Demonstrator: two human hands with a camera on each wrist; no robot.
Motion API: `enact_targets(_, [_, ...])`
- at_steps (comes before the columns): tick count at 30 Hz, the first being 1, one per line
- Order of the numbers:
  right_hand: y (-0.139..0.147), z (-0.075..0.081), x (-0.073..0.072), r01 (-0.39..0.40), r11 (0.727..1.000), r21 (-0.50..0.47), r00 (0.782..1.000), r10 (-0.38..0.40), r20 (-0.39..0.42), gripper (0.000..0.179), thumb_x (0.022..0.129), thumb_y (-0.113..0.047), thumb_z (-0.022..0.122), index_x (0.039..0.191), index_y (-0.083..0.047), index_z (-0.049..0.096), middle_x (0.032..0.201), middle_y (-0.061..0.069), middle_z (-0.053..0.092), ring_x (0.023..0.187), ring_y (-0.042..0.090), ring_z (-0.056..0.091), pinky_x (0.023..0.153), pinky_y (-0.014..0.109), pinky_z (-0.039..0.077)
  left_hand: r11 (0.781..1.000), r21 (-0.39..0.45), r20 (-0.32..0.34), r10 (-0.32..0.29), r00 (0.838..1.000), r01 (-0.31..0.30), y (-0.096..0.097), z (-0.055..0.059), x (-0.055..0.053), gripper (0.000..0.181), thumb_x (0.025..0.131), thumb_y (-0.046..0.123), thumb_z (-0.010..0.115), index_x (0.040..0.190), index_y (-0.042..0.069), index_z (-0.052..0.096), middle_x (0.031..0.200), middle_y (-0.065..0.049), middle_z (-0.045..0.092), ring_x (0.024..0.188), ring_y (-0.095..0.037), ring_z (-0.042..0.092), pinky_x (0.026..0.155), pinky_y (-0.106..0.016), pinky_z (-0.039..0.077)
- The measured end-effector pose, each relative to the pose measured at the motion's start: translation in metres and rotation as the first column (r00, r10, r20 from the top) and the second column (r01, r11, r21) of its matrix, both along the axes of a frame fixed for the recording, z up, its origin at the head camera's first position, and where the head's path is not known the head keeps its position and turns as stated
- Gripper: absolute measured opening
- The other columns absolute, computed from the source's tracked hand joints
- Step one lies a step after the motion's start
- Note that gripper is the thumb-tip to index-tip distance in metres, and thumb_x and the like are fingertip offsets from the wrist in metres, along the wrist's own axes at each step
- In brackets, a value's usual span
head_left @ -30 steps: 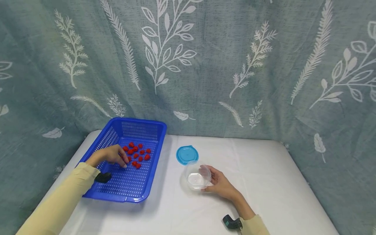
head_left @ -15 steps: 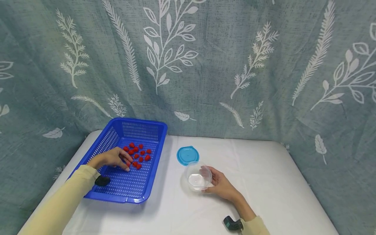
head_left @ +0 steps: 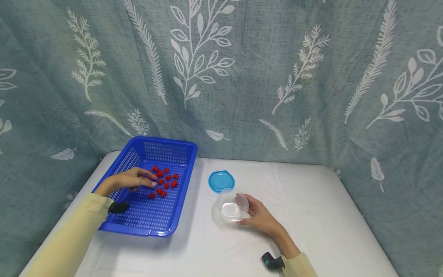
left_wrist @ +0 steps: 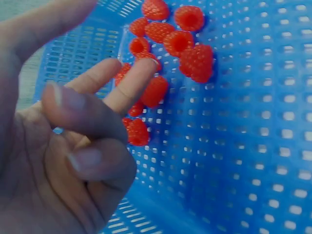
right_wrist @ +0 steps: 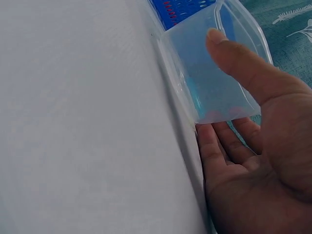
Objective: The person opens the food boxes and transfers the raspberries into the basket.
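Note:
My left hand is over several red raspberries in a blue plastic basket. In the left wrist view, two of its fingers reach out over the raspberries, with fingertips right at them, while two others bend toward the palm; it holds nothing. One raspberry lies at the near side of the group. My right hand grips a clear plastic container from its right side. The right wrist view has the thumb along the wall of the container and fingers on the opposite side.
A round blue lid lies on the white tablecloth just behind the container. The basket's raised rim stands around the raspberries on the left. A patterned green curtain hangs behind the table.
My left hand has let go of a raspberry, which now lies nearer the basket's front, and has lifted and shifted back over the others. The right hand and container stay put.

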State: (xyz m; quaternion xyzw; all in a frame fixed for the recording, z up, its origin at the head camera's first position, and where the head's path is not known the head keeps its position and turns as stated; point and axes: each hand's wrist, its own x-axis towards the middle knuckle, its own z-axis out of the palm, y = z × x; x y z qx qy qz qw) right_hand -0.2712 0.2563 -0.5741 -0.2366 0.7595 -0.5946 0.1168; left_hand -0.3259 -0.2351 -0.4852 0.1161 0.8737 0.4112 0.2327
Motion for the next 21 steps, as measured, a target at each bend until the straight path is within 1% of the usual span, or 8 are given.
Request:
enact_targets(2, [-0.001,0.001,-0.001,-0.001,1.000,0.004,1.000,0.001,-0.008,0.093,0.072,-0.002,0.089,0.151,0.001,0.039,0.155,0.023,0.041,0.148,0.039,0.035,0.111,0.022,0.038,1.000,-0.004,-0.010,0.004,1.000,-0.004,-0.001,0.002,0.001,0.061,0.094,0.035,0.071,0.139,-0.004,0.057,0.101,-0.011,0.065,0.068,-0.016,0.044,0.061,-0.030,0.039])
enact_targets(4, [-0.001,0.000,-0.003,0.001,1.000,0.009,1.000,-0.001,-0.008,0.094,0.072,-0.002,0.089,0.151,0.002,0.039,0.156,0.023,0.041,0.148,0.039,0.034,0.111,0.023,0.037,1.000,0.010,-0.015,0.020,1.000,-0.019,-0.002,0.003,0.001,0.058,0.094,0.033,0.071,0.138,-0.004,0.057,0.081,-0.003,0.061,0.060,-0.013,0.042,0.056,-0.028,0.037])
enact_targets(7, [-0.001,-0.001,-0.004,0.015,0.999,0.030,1.000,-0.015,-0.012,0.096,0.071,-0.002,0.090,0.152,0.003,0.038,0.156,0.023,0.041,0.148,0.040,0.034,0.111,0.026,0.038,0.998,0.048,-0.019,0.041,0.999,-0.040,-0.002,0.003,0.001,0.054,0.096,0.028,0.071,0.137,-0.005,0.058,0.062,0.003,0.044,0.046,-0.010,0.030,0.047,-0.026,0.029])
enact_targets(12, [0.001,0.003,-0.002,0.024,0.994,0.110,0.999,-0.020,-0.035,0.104,0.069,-0.007,0.093,0.155,0.001,0.034,0.158,0.024,0.038,0.146,0.043,0.036,0.111,0.034,0.040,0.996,0.074,-0.088,0.051,0.995,-0.044,-0.001,0.006,0.003,0.049,0.100,0.023,0.065,0.135,-0.009,0.056,0.080,-0.009,0.067,0.045,-0.008,0.034,0.045,-0.026,0.034])
enact_targets(14, [0.005,0.007,0.000,0.021,0.988,0.154,0.998,-0.013,-0.054,0.107,0.070,-0.010,0.094,0.156,0.001,0.031,0.159,0.024,0.036,0.146,0.043,0.037,0.112,0.037,0.040,0.997,0.058,-0.162,0.058,0.985,-0.049,0.000,0.011,0.006,0.048,0.102,0.024,0.061,0.135,-0.011,0.056,0.099,-0.020,0.072,0.045,-0.009,0.039,0.045,-0.027,0.039])
enact_targets(18, [0.022,0.022,0.004,0.058,0.967,0.247,0.989,-0.023,-0.143,0.105,0.072,-0.016,0.094,0.157,-0.003,0.032,0.158,0.022,0.038,0.143,0.043,0.039,0.114,0.050,0.036,0.997,-0.018,-0.333,0.071,0.940,-0.082,0.009,0.025,0.015,0.051,0.108,0.030,0.051,0.136,-0.012,0.054,0.115,-0.030,0.068,0.045,-0.015,0.050,0.048,-0.031,0.047])
enact_targets(20, [0.034,0.031,0.005,0.117,0.949,0.292,0.973,-0.051,-0.225,0.102,0.073,-0.017,0.093,0.156,-0.007,0.036,0.158,0.021,0.040,0.143,0.043,0.039,0.114,0.057,0.035,0.993,-0.064,-0.411,0.066,0.909,-0.101,0.015,0.032,0.021,0.052,0.109,0.032,0.048,0.137,-0.011,0.054,0.118,-0.030,0.067,0.047,-0.020,0.056,0.052,-0.035,0.051])
enact_targets(21, [0.040,0.036,0.006,0.164,0.934,0.317,0.958,-0.074,-0.278,0.099,0.073,-0.019,0.093,0.156,-0.009,0.038,0.157,0.020,0.042,0.142,0.043,0.040,0.112,0.060,0.036,0.990,-0.091,-0.449,0.056,0.892,-0.108,0.018,0.035,0.023,0.051,0.109,0.033,0.048,0.137,-0.010,0.055,0.119,-0.029,0.067,0.055,-0.023,0.062,0.058,-0.038,0.054])
